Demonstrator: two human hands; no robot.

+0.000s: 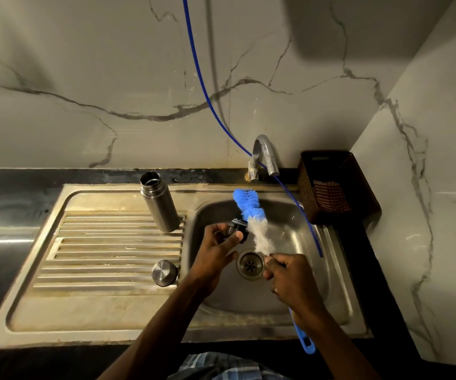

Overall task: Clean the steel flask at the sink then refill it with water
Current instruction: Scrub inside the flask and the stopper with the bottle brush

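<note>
Over the sink basin (328, 270), from the head view, the left hand (215, 252) pinches a small black stopper (239, 229) while the right hand (290, 281) grips the bottle brush (251, 215) by its blue handle, bristles slanting up and away, brushing the stopper's right side. Open-mouthed, the steel flask (159, 201) stands upright on the drainboard (106, 242), up and left of the left hand, the nearer one. Its steel cap (164, 272) sits closer, just left of that wrist.
</note>
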